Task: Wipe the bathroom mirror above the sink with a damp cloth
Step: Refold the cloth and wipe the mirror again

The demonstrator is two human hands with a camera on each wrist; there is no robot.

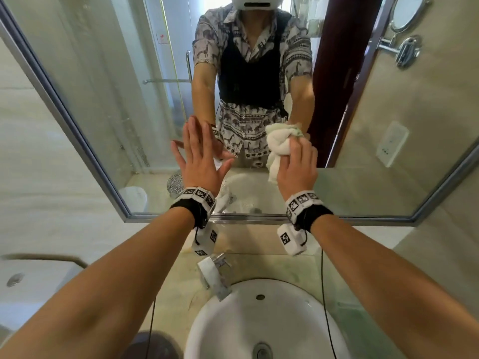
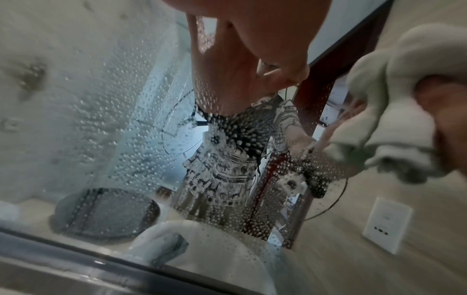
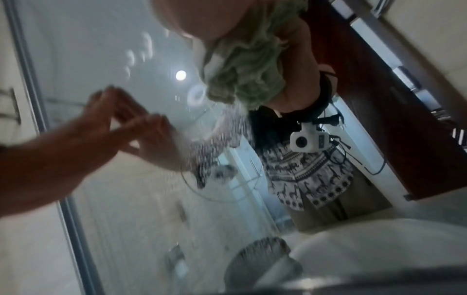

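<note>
We judge wiping underway: right hand (image 1: 295,167) clutches bunched cloth (image 1: 278,142) against mirror (image 1: 108,94); left hand (image 1: 199,156) flat, fingers straight, on glass. Next: we sweep cloth across droplets (image 2: 131,119).

White round ceramic basin (image 1: 259,320) set in pale green marble counter (image 1: 290,268), drain at bottom. Chrome faucet (image 1: 216,274) wrapped in white plastic at its back rim. White toilet tank lid (image 1: 33,275) with chrome flush button, far left. Round chrome wall mirror (image 1: 407,11) upper right.
</note>
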